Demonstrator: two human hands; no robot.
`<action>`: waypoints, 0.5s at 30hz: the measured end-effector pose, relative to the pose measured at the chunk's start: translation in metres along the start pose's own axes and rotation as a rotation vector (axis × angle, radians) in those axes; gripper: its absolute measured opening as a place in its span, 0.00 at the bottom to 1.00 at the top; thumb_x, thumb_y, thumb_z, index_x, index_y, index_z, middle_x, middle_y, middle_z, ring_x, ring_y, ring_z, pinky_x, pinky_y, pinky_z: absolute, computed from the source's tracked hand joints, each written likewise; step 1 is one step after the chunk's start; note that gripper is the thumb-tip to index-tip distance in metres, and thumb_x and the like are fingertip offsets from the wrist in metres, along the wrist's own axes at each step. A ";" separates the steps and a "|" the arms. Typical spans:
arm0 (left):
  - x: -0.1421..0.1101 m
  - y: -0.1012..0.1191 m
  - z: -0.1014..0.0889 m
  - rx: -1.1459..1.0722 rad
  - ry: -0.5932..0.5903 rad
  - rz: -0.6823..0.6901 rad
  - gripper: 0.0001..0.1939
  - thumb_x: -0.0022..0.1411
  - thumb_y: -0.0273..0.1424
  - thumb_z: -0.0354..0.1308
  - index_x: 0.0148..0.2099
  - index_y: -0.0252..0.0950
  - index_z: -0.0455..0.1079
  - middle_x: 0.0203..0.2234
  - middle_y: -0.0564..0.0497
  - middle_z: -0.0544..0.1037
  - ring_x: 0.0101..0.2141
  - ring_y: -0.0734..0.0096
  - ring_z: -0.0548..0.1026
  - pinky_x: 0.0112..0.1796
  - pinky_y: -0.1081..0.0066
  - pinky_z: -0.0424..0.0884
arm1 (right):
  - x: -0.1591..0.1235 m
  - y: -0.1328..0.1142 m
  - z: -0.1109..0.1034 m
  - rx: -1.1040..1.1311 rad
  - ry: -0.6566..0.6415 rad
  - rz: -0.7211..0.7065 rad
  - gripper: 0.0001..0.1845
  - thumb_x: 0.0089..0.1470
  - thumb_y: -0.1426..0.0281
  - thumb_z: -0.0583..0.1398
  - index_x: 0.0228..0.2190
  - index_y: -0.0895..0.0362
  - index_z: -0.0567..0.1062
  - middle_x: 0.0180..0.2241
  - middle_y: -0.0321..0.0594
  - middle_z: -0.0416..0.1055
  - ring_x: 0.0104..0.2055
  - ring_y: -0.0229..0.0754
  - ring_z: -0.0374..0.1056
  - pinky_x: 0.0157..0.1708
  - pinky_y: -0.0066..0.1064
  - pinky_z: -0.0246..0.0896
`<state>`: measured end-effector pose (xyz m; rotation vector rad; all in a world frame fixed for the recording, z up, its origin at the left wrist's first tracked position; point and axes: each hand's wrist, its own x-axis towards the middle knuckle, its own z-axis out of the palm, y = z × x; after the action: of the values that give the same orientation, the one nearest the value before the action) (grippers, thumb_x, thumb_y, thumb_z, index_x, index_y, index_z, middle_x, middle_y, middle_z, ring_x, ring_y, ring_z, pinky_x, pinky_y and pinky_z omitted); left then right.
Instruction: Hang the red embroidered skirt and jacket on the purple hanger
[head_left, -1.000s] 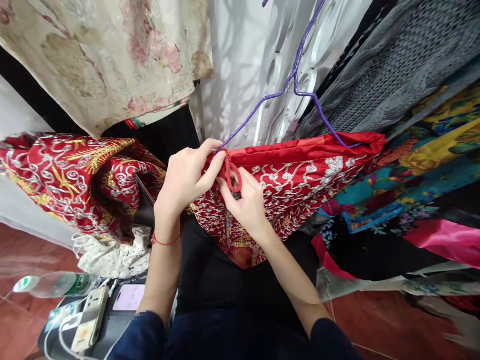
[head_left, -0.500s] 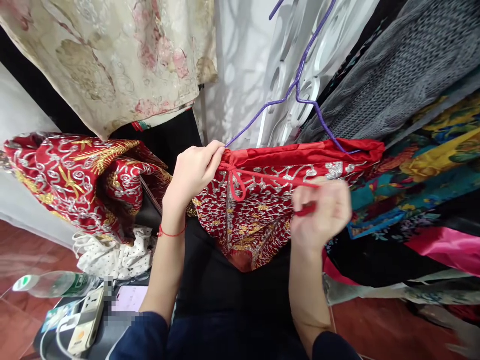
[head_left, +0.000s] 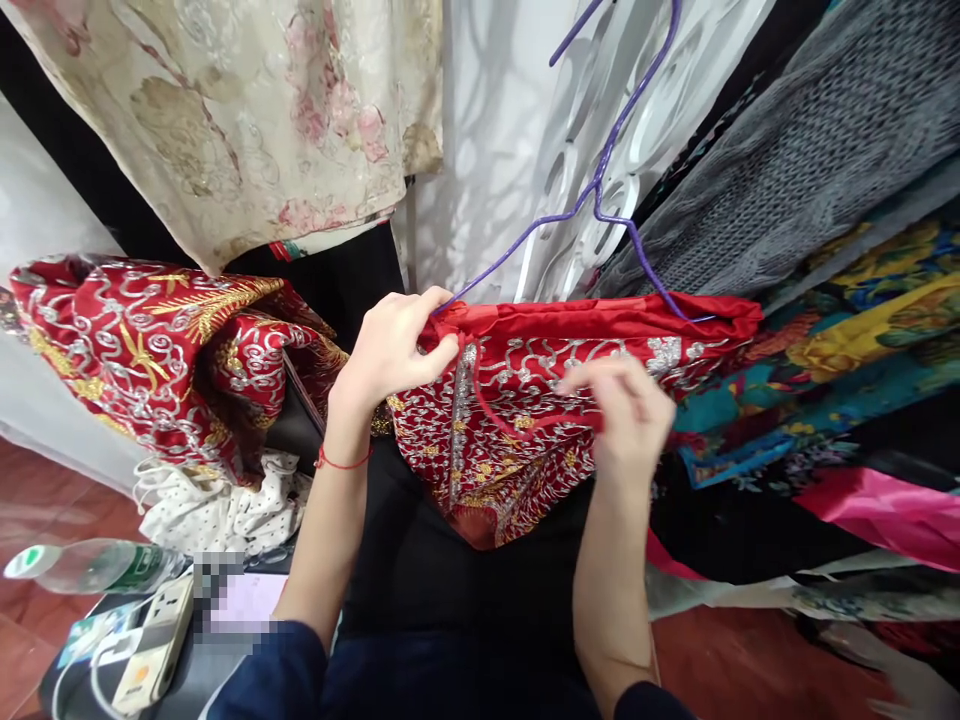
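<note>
A red skirt [head_left: 517, 450] with silver and gold embroidery hangs from a purple wire hanger [head_left: 592, 190], whose lower arms go into the plain red waistband [head_left: 570, 317]. My left hand [head_left: 394, 345] is closed on the waistband's left end, thumb in front, beside the hanger's tip. A thin red drawstring [head_left: 499, 418] runs from near that thumb in a slack curve across the skirt to my right hand [head_left: 630, 405]. My right fingers, slightly blurred, are closed on the cord in front of the skirt's right half.
Another red embroidered garment [head_left: 150, 360] lies at left, above a white dotted cloth [head_left: 225, 505]. Below are a plastic bottle [head_left: 90, 566] and a power strip [head_left: 154, 645]. A floral cream garment [head_left: 247, 110] hangs upper left; a grey knit [head_left: 810, 150] and other clothes hang at right.
The drawstring's small loop beside my left hand is gone, and the cord has changed from a taut line to a slack curve. My right hand has shifted slightly left.
</note>
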<state>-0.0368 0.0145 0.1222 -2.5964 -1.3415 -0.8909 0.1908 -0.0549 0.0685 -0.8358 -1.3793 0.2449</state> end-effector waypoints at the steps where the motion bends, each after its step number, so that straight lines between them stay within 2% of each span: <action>1: -0.001 0.001 -0.001 0.003 -0.004 0.011 0.22 0.58 0.39 0.50 0.50 0.33 0.71 0.30 0.47 0.78 0.34 0.60 0.75 0.44 0.60 0.69 | -0.001 -0.004 0.014 -0.053 -0.127 0.000 0.08 0.62 0.69 0.56 0.36 0.54 0.76 0.31 0.37 0.74 0.32 0.40 0.71 0.36 0.36 0.69; 3: -0.004 0.001 -0.002 0.005 -0.014 0.033 0.24 0.55 0.37 0.51 0.52 0.32 0.70 0.33 0.46 0.78 0.36 0.58 0.75 0.47 0.59 0.69 | -0.001 -0.010 0.040 -0.214 -0.304 -0.031 0.14 0.63 0.70 0.55 0.49 0.53 0.73 0.37 0.39 0.75 0.34 0.39 0.72 0.37 0.34 0.70; 4: -0.005 0.001 -0.003 0.002 -0.021 0.042 0.25 0.54 0.36 0.51 0.53 0.32 0.69 0.34 0.45 0.78 0.37 0.58 0.75 0.48 0.59 0.69 | -0.001 -0.011 0.051 -0.322 -0.346 -0.059 0.18 0.63 0.70 0.54 0.53 0.53 0.71 0.40 0.40 0.74 0.34 0.39 0.71 0.38 0.34 0.70; 6: -0.007 -0.001 -0.005 -0.019 -0.038 0.055 0.25 0.55 0.35 0.49 0.54 0.32 0.68 0.37 0.45 0.79 0.39 0.57 0.76 0.49 0.58 0.68 | -0.001 -0.013 0.066 -0.529 -0.370 -0.110 0.19 0.63 0.70 0.53 0.55 0.55 0.70 0.41 0.43 0.73 0.35 0.41 0.71 0.38 0.35 0.69; 8: -0.007 -0.002 -0.007 -0.060 -0.053 0.063 0.24 0.58 0.35 0.47 0.54 0.32 0.68 0.38 0.44 0.79 0.41 0.57 0.76 0.50 0.58 0.68 | -0.001 -0.012 0.071 -0.616 -0.353 -0.140 0.16 0.63 0.69 0.54 0.51 0.56 0.73 0.39 0.44 0.71 0.35 0.43 0.70 0.37 0.35 0.67; 11: -0.005 -0.002 -0.007 -0.121 -0.053 0.043 0.20 0.66 0.37 0.43 0.51 0.34 0.69 0.37 0.46 0.79 0.40 0.60 0.76 0.49 0.60 0.67 | -0.006 -0.011 0.065 -0.503 -0.348 -0.146 0.09 0.62 0.68 0.56 0.40 0.56 0.75 0.35 0.42 0.69 0.34 0.41 0.68 0.36 0.34 0.66; 13: -0.004 -0.001 -0.005 -0.127 -0.039 0.028 0.20 0.69 0.40 0.43 0.50 0.35 0.69 0.34 0.48 0.79 0.37 0.62 0.76 0.49 0.61 0.67 | -0.010 -0.009 0.055 -0.389 -0.341 -0.139 0.10 0.63 0.67 0.55 0.33 0.56 0.75 0.34 0.41 0.67 0.33 0.41 0.66 0.36 0.33 0.65; 15: -0.004 0.000 -0.002 -0.106 -0.037 0.031 0.20 0.66 0.42 0.48 0.51 0.35 0.69 0.32 0.48 0.78 0.36 0.61 0.76 0.49 0.61 0.67 | -0.015 -0.006 0.046 -0.336 -0.317 -0.139 0.15 0.63 0.65 0.53 0.29 0.56 0.75 0.34 0.42 0.66 0.35 0.42 0.66 0.35 0.35 0.64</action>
<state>-0.0393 0.0107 0.1218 -2.7174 -1.2933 -0.9379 0.1436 -0.0508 0.0589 -1.0016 -1.8007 0.0363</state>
